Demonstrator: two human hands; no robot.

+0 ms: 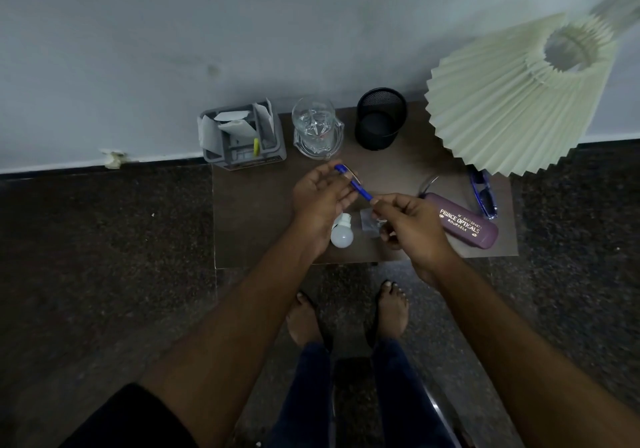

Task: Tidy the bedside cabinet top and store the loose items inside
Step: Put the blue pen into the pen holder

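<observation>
A blue pen (353,182) hangs over the middle of the dark brown cabinet top (256,212). My right hand (412,229) pinches its near end. My left hand (322,198) cups the pen's far end, fingers loosely curled around it. Below the hands lie a white light bulb (342,232) and a small clear plastic packet (369,223). A purple spectacle case (464,225) lies to the right, with blue-framed glasses (483,193) beside it.
At the back stand a grey organiser (242,139) with papers, a clear glass jug (317,128) and a black mesh pen cup (380,118). A pleated cream lampshade (512,101) overhangs the right side. My bare feet (346,312) stand on dark speckled floor.
</observation>
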